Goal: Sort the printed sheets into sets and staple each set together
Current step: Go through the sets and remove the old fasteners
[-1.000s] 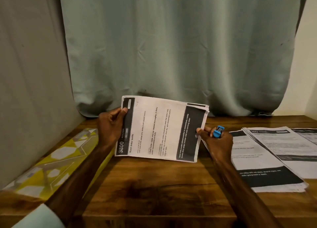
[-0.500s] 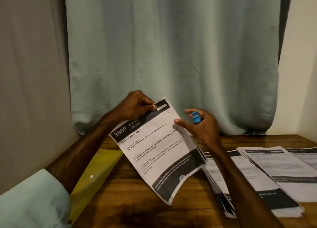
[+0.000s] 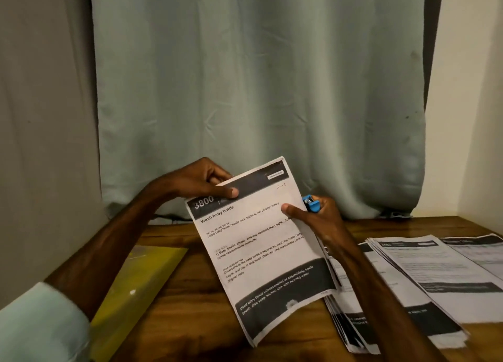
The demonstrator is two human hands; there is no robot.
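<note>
I hold a set of printed sheets (image 3: 261, 250) upright and tilted above the wooden table, its top page headed "3800 Wash baby bottle". My left hand (image 3: 206, 182) pinches the set's top left corner, thumb on the dark header. My right hand (image 3: 317, 219) holds the right edge with its thumb on the page, and a small blue stapler (image 3: 310, 203) sits in the same hand's fingers just beside the top right edge. Several more printed sheets (image 3: 413, 285) lie in overlapping stacks on the table at the right.
The wooden table (image 3: 196, 315) has a yellow patterned folder (image 3: 138, 282) lying at its left side. A pale green curtain (image 3: 258, 89) hangs behind the table, with walls close at left and right.
The set turned from lying sideways to nearly upright and rose above the table. My left hand shifted to the top corner, and my right hand with the stapler came up to the right edge.
</note>
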